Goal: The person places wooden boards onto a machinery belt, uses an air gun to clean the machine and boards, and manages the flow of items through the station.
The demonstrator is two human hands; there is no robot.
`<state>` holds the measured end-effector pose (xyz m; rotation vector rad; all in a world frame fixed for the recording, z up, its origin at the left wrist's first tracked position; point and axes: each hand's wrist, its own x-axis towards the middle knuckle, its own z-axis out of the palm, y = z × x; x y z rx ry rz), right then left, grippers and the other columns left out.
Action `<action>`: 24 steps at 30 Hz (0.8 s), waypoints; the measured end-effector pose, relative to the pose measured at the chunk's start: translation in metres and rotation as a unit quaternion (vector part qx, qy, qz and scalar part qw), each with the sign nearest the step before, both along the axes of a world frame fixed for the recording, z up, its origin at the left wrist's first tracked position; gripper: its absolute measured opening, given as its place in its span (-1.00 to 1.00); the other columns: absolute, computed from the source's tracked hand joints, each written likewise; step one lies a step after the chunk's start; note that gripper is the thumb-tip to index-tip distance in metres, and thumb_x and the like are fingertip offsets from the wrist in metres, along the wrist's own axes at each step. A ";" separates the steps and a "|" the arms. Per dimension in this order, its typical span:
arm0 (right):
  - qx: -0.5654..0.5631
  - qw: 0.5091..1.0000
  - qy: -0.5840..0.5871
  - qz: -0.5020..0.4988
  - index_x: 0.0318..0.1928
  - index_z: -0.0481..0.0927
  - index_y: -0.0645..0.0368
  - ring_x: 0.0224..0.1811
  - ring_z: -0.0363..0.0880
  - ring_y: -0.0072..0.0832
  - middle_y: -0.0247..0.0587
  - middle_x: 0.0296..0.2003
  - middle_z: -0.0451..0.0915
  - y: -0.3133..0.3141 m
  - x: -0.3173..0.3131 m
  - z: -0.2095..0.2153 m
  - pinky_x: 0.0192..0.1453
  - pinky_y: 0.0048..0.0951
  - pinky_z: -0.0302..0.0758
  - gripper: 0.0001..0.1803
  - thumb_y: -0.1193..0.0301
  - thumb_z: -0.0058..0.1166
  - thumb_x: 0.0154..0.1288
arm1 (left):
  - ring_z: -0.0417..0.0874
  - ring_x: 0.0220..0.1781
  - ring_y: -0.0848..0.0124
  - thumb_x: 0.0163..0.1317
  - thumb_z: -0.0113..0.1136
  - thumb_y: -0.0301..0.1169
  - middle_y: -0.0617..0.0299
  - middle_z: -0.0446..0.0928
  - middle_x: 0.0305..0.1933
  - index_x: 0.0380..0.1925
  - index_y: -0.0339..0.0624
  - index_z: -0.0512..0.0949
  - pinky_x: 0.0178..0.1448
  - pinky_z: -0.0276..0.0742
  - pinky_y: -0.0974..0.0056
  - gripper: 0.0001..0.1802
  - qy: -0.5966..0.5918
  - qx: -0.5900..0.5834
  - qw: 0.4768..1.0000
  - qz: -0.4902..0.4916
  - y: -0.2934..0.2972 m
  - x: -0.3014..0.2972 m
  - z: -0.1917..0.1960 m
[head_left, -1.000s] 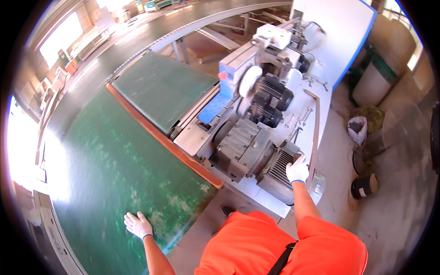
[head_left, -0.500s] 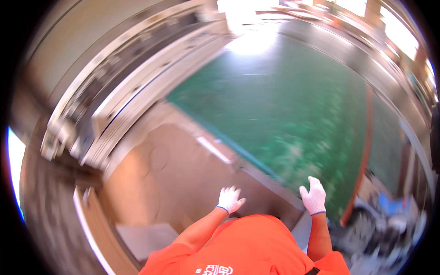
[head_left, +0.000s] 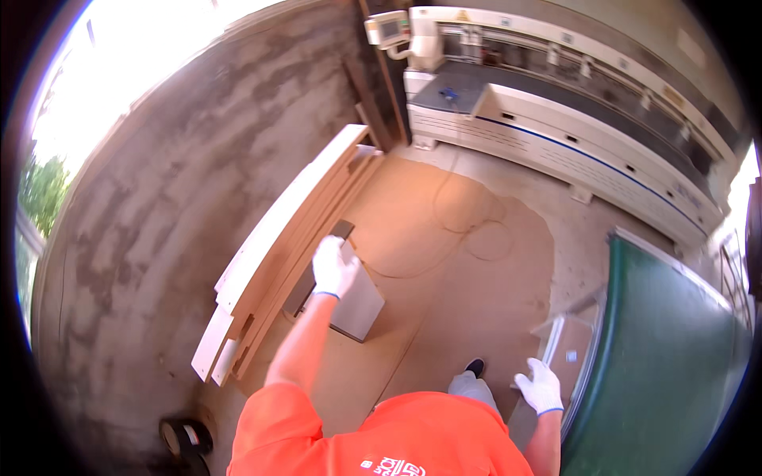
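While right hand (head_left: 540,386) hangs spread, left hand (head_left: 334,268) seemingly reaches over grey board (head_left: 361,308), grip unclear; any grasp calls for closed fingers.

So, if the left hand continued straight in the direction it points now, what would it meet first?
Probably the dark board, whose far end shows just beyond the left hand in the picture. Depth is unclear here, so the hand might pass above it.
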<state>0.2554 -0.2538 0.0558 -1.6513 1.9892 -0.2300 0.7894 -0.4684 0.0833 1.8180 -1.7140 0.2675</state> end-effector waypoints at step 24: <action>0.077 0.935 0.037 0.345 0.44 0.50 0.22 0.46 0.50 -0.01 0.10 0.39 0.55 -0.535 0.128 0.016 0.55 -0.11 0.42 -0.25 -0.05 0.07 0.45 | 0.52 0.41 -0.12 -0.42 0.60 -0.29 -0.23 0.54 0.31 0.40 -0.42 0.40 0.55 0.44 0.02 0.19 0.081 0.256 0.917 0.295 -0.103 0.149 0.098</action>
